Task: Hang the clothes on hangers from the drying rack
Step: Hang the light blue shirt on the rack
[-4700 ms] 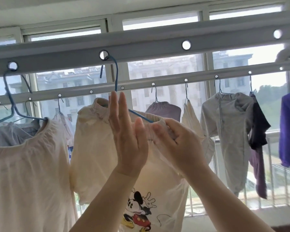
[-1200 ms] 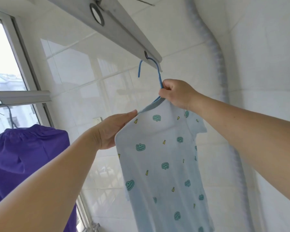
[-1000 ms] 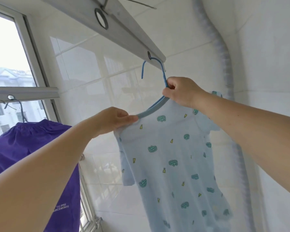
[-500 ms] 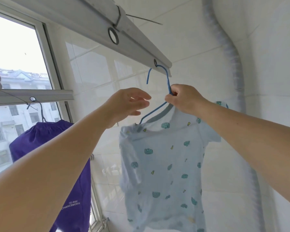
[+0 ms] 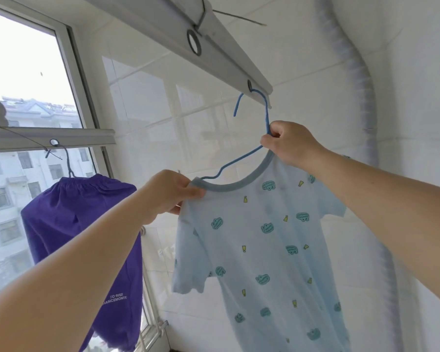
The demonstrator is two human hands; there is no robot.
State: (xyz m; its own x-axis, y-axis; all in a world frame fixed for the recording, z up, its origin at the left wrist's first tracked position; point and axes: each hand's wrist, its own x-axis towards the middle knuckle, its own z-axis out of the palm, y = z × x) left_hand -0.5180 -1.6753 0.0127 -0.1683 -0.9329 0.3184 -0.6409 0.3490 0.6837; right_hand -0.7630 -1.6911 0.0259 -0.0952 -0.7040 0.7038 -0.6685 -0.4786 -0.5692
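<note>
A pale blue patterned T-shirt (image 5: pixel 259 245) hangs on a blue wire hanger (image 5: pixel 239 161) whose hook sits in the end hole of the grey drying rack bar (image 5: pixel 229 62). My right hand (image 5: pixel 290 143) grips the hanger at the base of its hook. At the shirt's left shoulder, my left hand (image 5: pixel 173 194) pinches the grey-blue collar. The hanger's left arm shows bare above the collar; its right arm is hidden behind my right hand and the fabric.
A purple garment (image 5: pixel 87 240) hangs from a second rack bar (image 5: pixel 51 137) by the window at left. A white tiled wall stands close behind the shirt, with a ribbed grey hose (image 5: pixel 361 92) running down it at right.
Since half a second ago my left hand dropped from beside the hanger and took hold of the shirt's collar at the left shoulder. The right hand kept its grip on the hanger.
</note>
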